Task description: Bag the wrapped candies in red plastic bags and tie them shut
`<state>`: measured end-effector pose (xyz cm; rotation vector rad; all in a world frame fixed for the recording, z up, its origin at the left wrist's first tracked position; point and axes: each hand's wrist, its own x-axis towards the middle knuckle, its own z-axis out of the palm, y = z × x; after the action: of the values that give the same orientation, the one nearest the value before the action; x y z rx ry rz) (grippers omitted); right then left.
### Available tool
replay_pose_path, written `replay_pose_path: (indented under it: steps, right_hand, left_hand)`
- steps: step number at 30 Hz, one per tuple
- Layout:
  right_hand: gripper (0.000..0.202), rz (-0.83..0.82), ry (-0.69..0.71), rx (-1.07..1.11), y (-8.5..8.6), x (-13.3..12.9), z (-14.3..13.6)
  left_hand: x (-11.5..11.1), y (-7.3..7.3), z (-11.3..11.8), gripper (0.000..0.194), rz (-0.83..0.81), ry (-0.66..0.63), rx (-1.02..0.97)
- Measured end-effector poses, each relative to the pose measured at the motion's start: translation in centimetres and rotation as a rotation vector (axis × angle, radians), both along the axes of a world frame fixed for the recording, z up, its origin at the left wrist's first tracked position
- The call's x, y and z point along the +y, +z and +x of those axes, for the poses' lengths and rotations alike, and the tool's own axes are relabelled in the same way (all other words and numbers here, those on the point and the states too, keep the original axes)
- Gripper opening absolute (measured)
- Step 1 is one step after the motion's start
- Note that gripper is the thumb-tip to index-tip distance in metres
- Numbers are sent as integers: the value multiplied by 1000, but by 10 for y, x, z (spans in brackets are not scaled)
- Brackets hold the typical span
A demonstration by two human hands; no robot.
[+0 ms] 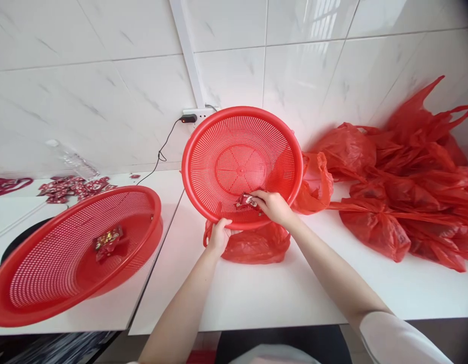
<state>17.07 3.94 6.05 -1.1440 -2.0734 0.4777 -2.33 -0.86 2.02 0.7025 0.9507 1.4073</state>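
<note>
A red perforated basket [239, 126] is tilted toward me at the middle, above a red plastic bag [256, 247] on the white table. My left hand [220, 236] grips the basket's front rim, thumb on top. Inside the basket, low on its near side, my right hand [272, 206] pinches a small dark red packet [246, 200]. Some more small dark pieces lie by the right fingers, too hidden to tell apart. Another red basket [40, 273] stands at the left with a few red and gold packets [108, 240] in it.
Several filled red bags [389, 202] are piled at the right, one open bag [317, 187] beside the middle basket. Loose red packets [73, 188] and a clear plastic bottle [77, 162] lie at the back left. A black cable [161, 154] runs to a power strip by the wall.
</note>
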Motion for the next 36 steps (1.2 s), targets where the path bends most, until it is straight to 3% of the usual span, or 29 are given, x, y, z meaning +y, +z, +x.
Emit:
replay_pose_path:
  steps: [6,14,20,30,36]
  right_hand:
    - [26,-16,-162,328,0,4,0]
    - [36,-315,-21,653,6,11,5]
    - [36,-395,124,541,22,-1,9]
    - [33,-333,330,156,37,-16,11]
    - [30,-308,317,148,44,-24,12]
  left_hand:
    - [0,2,-2,25,-6,9,12]
    - [3,2,-5,27,-12,34,23]
    - [6,0,-10,31,-19,57,-10]
    - [11,-3,-18,22,-76,35,-28]
    - [9,4,-16,25,-78,-5,-64]
